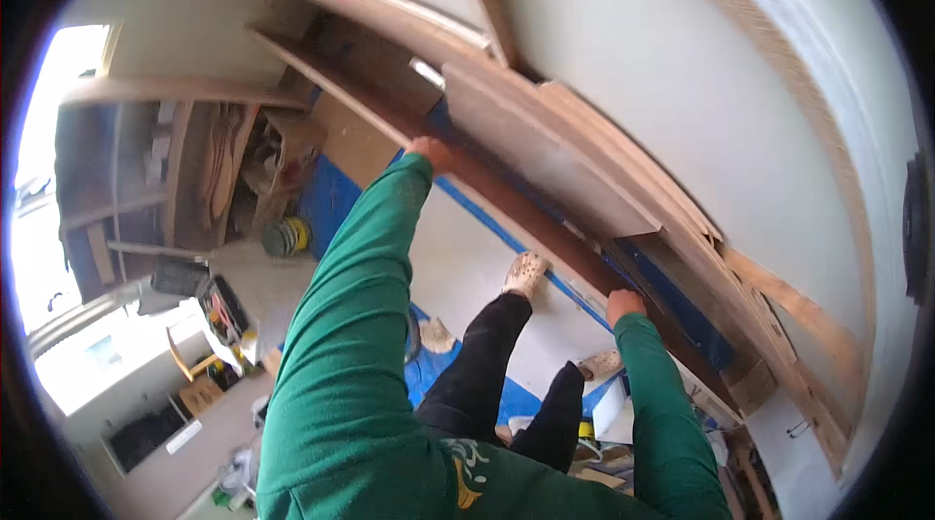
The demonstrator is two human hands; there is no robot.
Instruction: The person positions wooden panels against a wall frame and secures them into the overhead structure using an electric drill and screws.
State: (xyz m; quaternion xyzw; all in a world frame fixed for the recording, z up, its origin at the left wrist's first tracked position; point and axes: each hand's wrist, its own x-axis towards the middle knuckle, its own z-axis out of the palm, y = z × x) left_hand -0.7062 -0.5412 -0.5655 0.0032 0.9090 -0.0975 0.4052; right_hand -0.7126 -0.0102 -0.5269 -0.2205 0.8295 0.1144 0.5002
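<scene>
A long wooden board (506, 204), with a pale edge and a reddish-brown face, runs diagonally across the view. My left hand (430, 154) is closed on its upper stretch, and my right hand (626, 306) grips it lower down. Beyond the board, a wide wooden panel (545, 150) leans among stacked planks (672, 218) along the pale wall (643, 53). Below, my shoes (526, 272) are on a white sheet (472, 238) bordered by blue covering. Much of each hand's fingers is hidden around the board.
Wooden shelving (170, 169) with stored pieces stands at the left, near bright windows (34, 247). A yellow-banded bucket (287, 238) sits beside blue floor covering (331, 204). A cluttered area with tools (222, 315) and a small wooden chair (190, 354) lies at lower left.
</scene>
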